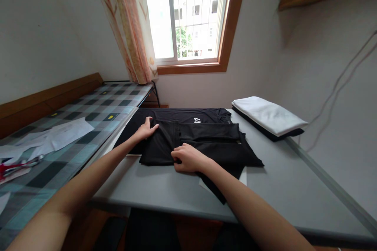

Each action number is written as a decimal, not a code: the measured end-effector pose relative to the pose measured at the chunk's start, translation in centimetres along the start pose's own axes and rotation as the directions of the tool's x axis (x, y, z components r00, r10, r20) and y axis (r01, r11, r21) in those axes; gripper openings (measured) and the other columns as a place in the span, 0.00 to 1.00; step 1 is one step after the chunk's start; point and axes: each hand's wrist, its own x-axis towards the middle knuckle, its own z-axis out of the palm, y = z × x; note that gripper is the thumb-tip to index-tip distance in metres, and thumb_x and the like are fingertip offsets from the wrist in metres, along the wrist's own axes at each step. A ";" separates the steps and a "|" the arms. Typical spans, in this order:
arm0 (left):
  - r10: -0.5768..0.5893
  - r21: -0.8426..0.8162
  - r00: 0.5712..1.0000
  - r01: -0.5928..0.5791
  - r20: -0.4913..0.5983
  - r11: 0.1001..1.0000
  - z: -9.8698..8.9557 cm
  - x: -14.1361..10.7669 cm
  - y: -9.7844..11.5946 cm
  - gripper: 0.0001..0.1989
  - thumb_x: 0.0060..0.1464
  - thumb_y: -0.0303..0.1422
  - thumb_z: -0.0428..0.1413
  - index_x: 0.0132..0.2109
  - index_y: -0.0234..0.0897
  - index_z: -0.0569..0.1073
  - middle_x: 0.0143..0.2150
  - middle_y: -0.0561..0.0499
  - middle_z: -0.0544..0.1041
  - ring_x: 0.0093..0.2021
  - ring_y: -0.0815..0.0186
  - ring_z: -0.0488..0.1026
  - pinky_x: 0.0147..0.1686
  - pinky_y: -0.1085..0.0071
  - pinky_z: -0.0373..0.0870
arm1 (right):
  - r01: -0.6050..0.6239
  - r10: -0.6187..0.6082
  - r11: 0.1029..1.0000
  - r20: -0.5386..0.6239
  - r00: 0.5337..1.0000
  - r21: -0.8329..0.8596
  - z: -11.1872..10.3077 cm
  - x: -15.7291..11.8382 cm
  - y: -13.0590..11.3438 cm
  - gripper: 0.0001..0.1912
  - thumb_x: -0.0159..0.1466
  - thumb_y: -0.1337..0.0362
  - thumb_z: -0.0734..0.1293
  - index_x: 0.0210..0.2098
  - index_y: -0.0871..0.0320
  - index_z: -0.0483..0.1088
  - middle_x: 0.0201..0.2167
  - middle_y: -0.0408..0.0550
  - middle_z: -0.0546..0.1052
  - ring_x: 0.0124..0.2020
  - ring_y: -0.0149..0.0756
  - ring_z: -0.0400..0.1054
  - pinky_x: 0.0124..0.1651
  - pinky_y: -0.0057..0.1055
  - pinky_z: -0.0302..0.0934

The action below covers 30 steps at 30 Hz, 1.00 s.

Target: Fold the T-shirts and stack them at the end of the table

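Note:
Black garments lie spread on the grey table. On top is a black garment (pixel 215 153), partly folded, with a seam or band near its middle. Beneath it, toward the window, lies a black shirt (pixel 167 113) with white lettering. My left hand (pixel 145 129) touches the upper left part of the top garment, thumb and fingers apart; whether cloth is between them is hard to see. At the garment's near edge my right hand (pixel 187 158) has its fingers curled and closed on the black cloth. White sheets show under the cloth at the near side.
A folded white cloth (pixel 266 115) rests on a folded black one (pixel 275 137) at the table's (pixel 294 188) back right. On the left, a checkered bed (pixel 64 157) holds papers (pixel 63 131) and a red-handled item (pixel 8 168). A curtained window is behind the table.

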 end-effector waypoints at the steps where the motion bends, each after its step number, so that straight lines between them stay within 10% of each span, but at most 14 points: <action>1: -0.018 -0.012 1.000 0.018 0.015 1.000 0.0 -0.6 -0.1 0.33 0.61 0.52 0.46 0.65 0.39 0.50 0.48 0.40 0.77 0.37 0.55 0.79 0.39 0.64 0.73 | -0.001 0.001 1.000 -0.002 1.000 0.007 0.0 0.0 0.0 0.03 0.55 0.64 0.67 0.28 0.57 0.68 0.30 0.44 0.76 0.33 0.34 0.68 0.41 0.30 0.52; 10: 0.136 0.385 0.988 -0.096 -0.079 0.918 1.1 -5.5 2.1 0.31 0.63 0.52 0.41 0.66 0.38 0.55 0.48 0.35 0.76 0.47 0.46 0.76 0.45 0.56 0.69 | 0.012 -0.011 0.999 -0.035 0.999 0.041 0.3 0.1 0.2 0.04 0.54 0.66 0.68 0.26 0.57 0.68 0.29 0.43 0.75 0.31 0.32 0.67 0.40 0.29 0.52; 14: 0.314 0.489 0.934 -0.196 -0.171 0.850 0.5 -5.3 4.6 0.22 0.62 0.48 0.46 0.51 0.37 0.71 0.54 0.36 0.71 0.51 0.49 0.73 0.45 0.62 0.68 | 0.022 -0.018 0.998 -0.073 0.997 0.061 0.5 0.1 0.1 0.08 0.56 0.62 0.70 0.25 0.57 0.68 0.27 0.41 0.75 0.30 0.31 0.66 0.39 0.29 0.51; 17: 0.274 0.372 0.961 -0.240 -0.041 0.897 0.5 -4.8 6.9 0.22 0.60 0.51 0.46 0.41 0.39 0.74 0.42 0.42 0.78 0.43 0.54 0.76 0.40 0.66 0.69 | -0.042 0.052 0.996 -0.141 0.989 0.075 0.5 0.3 0.3 0.12 0.61 0.58 0.67 0.25 0.57 0.68 0.26 0.42 0.74 0.29 0.30 0.65 0.39 0.29 0.52; 23: 0.240 0.258 0.961 -0.268 0.136 0.928 2.3 -4.8 10.1 0.25 0.52 0.57 0.51 0.35 0.39 0.74 0.37 0.43 0.80 0.41 0.52 0.78 0.36 0.67 0.69 | -0.398 0.390 0.915 -0.394 0.832 0.065 0.0 0.5 2.4 0.09 0.63 0.70 0.61 0.36 0.58 0.73 0.36 0.50 0.77 0.41 0.38 0.67 0.47 0.35 0.54; 30: 0.210 0.239 0.976 -0.216 0.051 0.947 4.0 -5.6 10.2 0.16 0.54 0.47 0.51 0.36 0.41 0.74 0.38 0.46 0.81 0.41 0.53 0.78 0.37 0.66 0.69 | -0.419 0.548 0.828 -0.377 0.747 0.373 1.1 0.2 5.0 0.28 0.57 0.76 0.60 0.57 0.60 0.67 0.45 0.51 0.79 0.47 0.39 0.71 0.55 0.37 0.60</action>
